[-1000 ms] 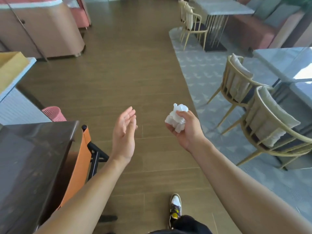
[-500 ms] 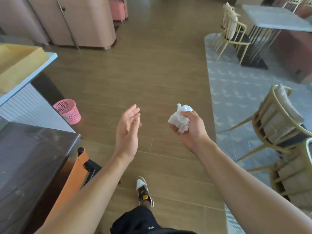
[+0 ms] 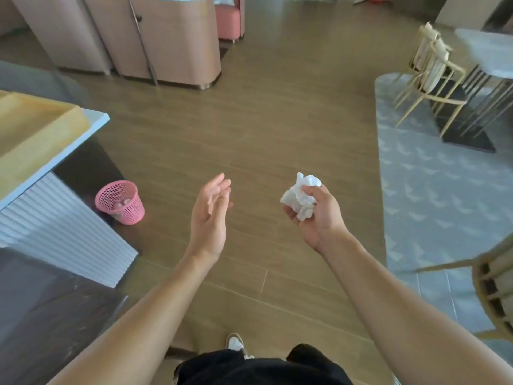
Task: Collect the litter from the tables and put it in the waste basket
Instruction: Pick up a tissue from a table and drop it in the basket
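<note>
My right hand [image 3: 319, 215] grips a crumpled white paper wad [image 3: 301, 194] in front of me, above the wooden floor. My left hand [image 3: 209, 215] is held out with straight fingers, palm turned toward the right, and carries nothing. A pink mesh waste basket [image 3: 120, 202] stands on the floor to the left of my hands, beside a white ribbed counter [image 3: 55, 232]. Some pale litter lies inside it.
A dark table [image 3: 41, 315] fills the lower left. A yellow tray [image 3: 30, 126] sits on the white counter top. Pinkish cabinets [image 3: 155, 37] stand at the back. At the right are a grey rug [image 3: 433, 184], cream chairs [image 3: 433, 68] and a marble table [image 3: 488, 40].
The view has swung left and I have stepped forward. The pink basket has come fully into sight and lies nearer. Both hands keep the same pose, the right still holding the wad.
</note>
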`<action>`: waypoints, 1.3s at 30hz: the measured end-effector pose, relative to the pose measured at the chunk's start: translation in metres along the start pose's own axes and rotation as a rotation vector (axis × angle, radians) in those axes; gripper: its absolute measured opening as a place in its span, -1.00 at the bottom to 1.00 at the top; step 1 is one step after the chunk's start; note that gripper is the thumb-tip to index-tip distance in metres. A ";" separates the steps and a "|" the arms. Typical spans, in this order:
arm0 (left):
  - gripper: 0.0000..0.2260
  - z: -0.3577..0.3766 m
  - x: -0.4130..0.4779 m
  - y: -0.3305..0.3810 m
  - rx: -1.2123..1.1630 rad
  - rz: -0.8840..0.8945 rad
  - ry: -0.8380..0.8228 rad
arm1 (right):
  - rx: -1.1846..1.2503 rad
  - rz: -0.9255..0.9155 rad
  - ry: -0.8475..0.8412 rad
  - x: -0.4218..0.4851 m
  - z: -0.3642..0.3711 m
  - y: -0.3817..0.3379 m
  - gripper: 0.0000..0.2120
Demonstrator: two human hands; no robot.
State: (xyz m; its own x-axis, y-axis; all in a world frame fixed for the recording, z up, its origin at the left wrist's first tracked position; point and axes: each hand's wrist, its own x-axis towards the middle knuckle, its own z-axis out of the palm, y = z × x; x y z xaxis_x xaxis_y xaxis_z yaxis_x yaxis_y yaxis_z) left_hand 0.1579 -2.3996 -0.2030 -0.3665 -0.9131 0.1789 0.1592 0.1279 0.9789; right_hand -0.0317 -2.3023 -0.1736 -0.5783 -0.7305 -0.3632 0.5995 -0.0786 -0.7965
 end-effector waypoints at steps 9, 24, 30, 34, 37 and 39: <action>-0.70 0.018 0.126 -0.035 0.049 -0.040 0.118 | 0.039 0.116 -0.057 0.153 0.038 -0.028 -0.73; -0.55 0.083 0.331 -0.079 0.035 -0.036 0.454 | -0.105 0.308 -0.351 0.422 0.105 -0.091 -0.72; -0.66 0.073 0.383 -0.091 0.021 -0.030 0.550 | -0.147 0.381 -0.406 0.478 0.145 -0.086 -0.70; -0.71 0.046 0.416 -0.101 0.020 -0.018 0.628 | -0.205 0.420 -0.468 0.511 0.189 -0.070 -0.74; -0.72 0.018 0.446 -0.110 0.018 0.000 0.687 | -0.239 0.440 -0.532 0.539 0.233 -0.053 -0.76; -0.74 -0.005 0.468 -0.118 0.011 -0.005 0.718 | -0.275 0.453 -0.570 0.558 0.267 -0.038 -0.71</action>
State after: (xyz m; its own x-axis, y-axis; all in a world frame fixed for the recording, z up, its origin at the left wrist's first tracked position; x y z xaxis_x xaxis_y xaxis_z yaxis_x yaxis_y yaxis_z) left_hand -0.0278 -2.8436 -0.2348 0.3272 -0.9424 0.0691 0.1489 0.1236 0.9811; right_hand -0.2296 -2.8883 -0.2167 0.1085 -0.8932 -0.4363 0.5079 0.4271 -0.7481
